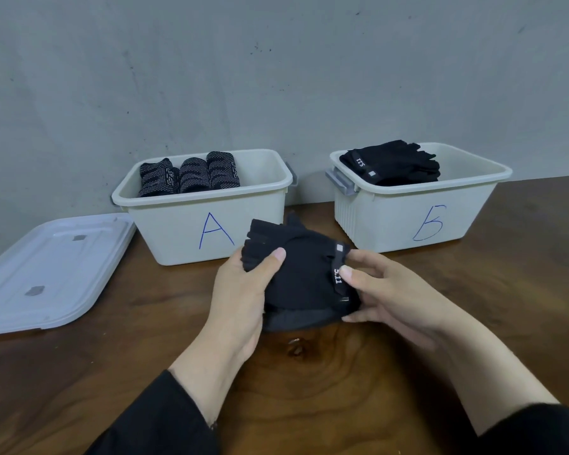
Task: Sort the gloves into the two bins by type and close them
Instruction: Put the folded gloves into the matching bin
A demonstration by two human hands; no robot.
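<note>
Both hands hold a plain black fingerless glove (296, 274) above the middle of the tabletop (473, 323), just in front of the two bins. The left hand (243, 290) has its grip closed on the finger end, thumb on top and fingers curled beneath; the right hand (385, 290) pinches the cuff strap that bears the white lettering. A second dark layer shows under the glove, perhaps its pair, though the view does not settle that.

The glove matches the black ones (395, 165) already stacked in the bin marked Б (418, 218) at the far right, not the patterned rolled ones (191, 175) in the bin marked A (207, 224) by the far edge at the middle. So it likely belongs in the right-hand bin.

To do this well, flatten the glove first and keep both ends pinched so the lower layer does not slip out. Carry it over the near rim and lay it square on the stack, fingers the same way as those below, pressed low enough that a lid will seat. Only one lid (53, 267) is visible, lying at the left edge of the tabletop; both bins stand open.
</note>
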